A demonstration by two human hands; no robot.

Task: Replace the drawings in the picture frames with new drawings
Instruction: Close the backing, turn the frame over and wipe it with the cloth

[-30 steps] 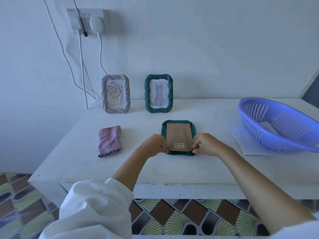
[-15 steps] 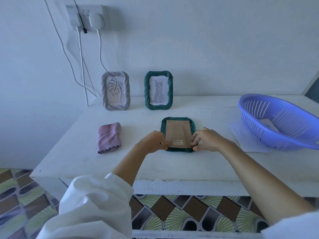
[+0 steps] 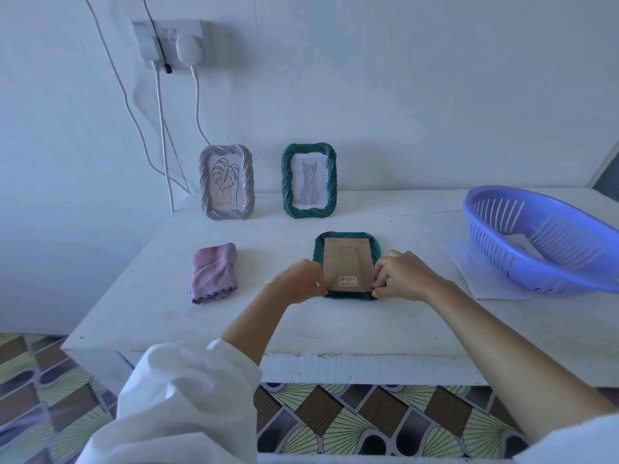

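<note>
A green twisted-rim picture frame (image 3: 347, 236) lies face down on the white table (image 3: 301, 326). Its brown cardboard backing (image 3: 347, 266) with a barcode sticker faces up. My left hand (image 3: 299, 281) pinches the backing's near left corner, and my right hand (image 3: 403, 276) pinches its near right corner. Against the wall stand a grey frame (image 3: 226, 182) holding a leaf drawing and a second green frame (image 3: 309, 180) holding a cat drawing.
A folded pink cloth (image 3: 213, 272) lies left of the hands. A purple plastic basket (image 3: 542, 241) sits at the right, holding a sheet, on top of white paper (image 3: 479, 276). Cables (image 3: 160, 128) hang from a wall socket (image 3: 169, 41).
Both hands stay at the near corners of the face-down frame's backing. The camera view has shifted slightly; nothing else has moved.
</note>
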